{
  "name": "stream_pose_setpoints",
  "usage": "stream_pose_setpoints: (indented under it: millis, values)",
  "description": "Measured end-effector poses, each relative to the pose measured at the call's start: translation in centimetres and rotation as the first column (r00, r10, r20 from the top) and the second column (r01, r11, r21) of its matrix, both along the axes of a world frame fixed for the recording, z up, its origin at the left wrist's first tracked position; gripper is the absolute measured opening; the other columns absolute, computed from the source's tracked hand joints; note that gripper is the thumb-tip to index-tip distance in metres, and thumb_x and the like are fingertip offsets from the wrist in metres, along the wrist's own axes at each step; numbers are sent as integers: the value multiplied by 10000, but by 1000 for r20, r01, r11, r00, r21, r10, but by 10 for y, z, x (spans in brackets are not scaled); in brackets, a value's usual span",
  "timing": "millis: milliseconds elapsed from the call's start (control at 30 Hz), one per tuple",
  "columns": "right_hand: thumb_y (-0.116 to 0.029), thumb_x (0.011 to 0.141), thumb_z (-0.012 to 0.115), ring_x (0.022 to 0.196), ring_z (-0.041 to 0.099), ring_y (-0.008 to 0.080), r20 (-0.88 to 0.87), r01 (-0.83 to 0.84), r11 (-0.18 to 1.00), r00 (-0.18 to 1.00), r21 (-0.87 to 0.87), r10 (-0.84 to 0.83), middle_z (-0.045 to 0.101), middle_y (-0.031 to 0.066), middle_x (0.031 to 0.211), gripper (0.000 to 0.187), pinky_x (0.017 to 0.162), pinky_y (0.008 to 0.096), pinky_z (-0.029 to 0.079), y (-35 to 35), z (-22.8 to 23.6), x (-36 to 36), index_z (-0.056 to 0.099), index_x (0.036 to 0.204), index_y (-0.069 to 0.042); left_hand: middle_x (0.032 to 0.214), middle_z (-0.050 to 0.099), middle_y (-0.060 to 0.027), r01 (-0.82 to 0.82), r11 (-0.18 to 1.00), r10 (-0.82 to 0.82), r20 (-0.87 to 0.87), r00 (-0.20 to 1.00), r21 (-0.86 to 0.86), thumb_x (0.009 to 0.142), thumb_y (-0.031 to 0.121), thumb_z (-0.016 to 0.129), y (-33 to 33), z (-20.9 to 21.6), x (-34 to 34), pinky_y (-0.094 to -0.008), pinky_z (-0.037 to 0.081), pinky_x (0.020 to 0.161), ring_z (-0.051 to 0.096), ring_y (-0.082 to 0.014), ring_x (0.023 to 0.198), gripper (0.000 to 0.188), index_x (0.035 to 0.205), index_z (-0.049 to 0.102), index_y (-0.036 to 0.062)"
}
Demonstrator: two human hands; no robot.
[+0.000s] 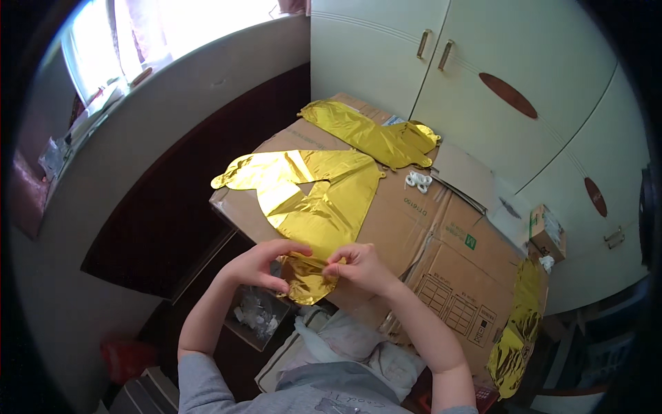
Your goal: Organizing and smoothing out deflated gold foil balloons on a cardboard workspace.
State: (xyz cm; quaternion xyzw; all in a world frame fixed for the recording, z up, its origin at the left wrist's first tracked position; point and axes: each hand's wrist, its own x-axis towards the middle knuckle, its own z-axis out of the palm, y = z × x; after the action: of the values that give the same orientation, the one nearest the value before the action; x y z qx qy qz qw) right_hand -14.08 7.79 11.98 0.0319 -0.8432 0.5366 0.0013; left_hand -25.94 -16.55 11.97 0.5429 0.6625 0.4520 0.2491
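A flat gold foil balloon (338,214) lies over the near left part of the cardboard, its near end hanging past the edge towards me. My right hand (360,269) pinches the crumpled near end between thumb and fingers. On the other side of that end is my left hand (265,264), thumb and fingers spread apart in a curve, the thumb by the foil's edge. A second gold foil balloon (372,134) is spread out at the far side. More crumpled gold foil (517,331) drapes over the right edge.
Flattened cardboard (393,221) covers the work surface. A small white ribbon bundle (418,181) lies near the far balloon. At the right stands an open carton (546,231); below the left edge, a box (256,317) holds clear plastic bits. Pale cabinets (483,41) close off the back.
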Motion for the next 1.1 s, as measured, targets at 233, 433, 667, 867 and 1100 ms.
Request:
stream_pose_setpoints:
  millis: [233, 433, 667, 867, 1100]
  values:
    - [-270, 746, 786, 718, 566, 220, -870, 454, 843, 492, 290, 34, 581, 31, 800, 277, 639, 361, 464, -14, 33, -17, 587, 865, -118, 1026, 671, -74, -398, 917, 395, 91, 914, 18, 750, 81, 757, 38, -61, -62, -305, 511, 836, 640, -178, 952, 360, 1089, 641, 50]
    - [-280, 806, 703, 844, 608, 295, -504, 178, 773, 840, 609, 203, 610, 91, 943, 282, 736, 405, 498, 22, -21, -37, 596, 977, -84, 876, 632, 3, -738, 644, 666, 327, 670, 200, 879, 65, 629, 57, -51, -82, -246, 482, 723, 582, -81, 813, 99, 978, 614, 60]
    - [-394, 917, 512, 1304, 416, 315, -318, 347, 583, 935, 734, -156, 484, 149, 1377, 510, 1111, 458, 284, 74, -55, -110, 485, 1335, -103, 965, 668, -16, -818, 527, 617, 558, 554, 230, 911, 155, 642, 54, -27, -105, -246, 449, 677, 590, -86, 811, 232, 1080, 634, -3]
    - [-572, 931, 361, 1452, 164, 295, -47, 127, 561, 987, 818, -155, 248, 109, 1554, 698, 1179, 496, 78, 67, -47, -108, 293, 1494, -164, 1046, 631, -20, -884, 389, 639, 616, 462, 260, 929, 87, 599, 8, -39, -173, -263, 488, 761, 613, -142, 937, 217, 1130, 594, 8]
    - [-580, 935, 344, 1449, 169, 306, -76, 160, 527, 981, 835, -178, 249, 100, 1553, 691, 1180, 487, 76, 71, -52, -108, 296, 1494, -178, 1079, 617, -60, -927, 107, 602, 719, 347, 359, 935, 107, 597, -44, -11, -257, -298, 527, 770, 622, -161, 909, 260, 1173, 577, 5]
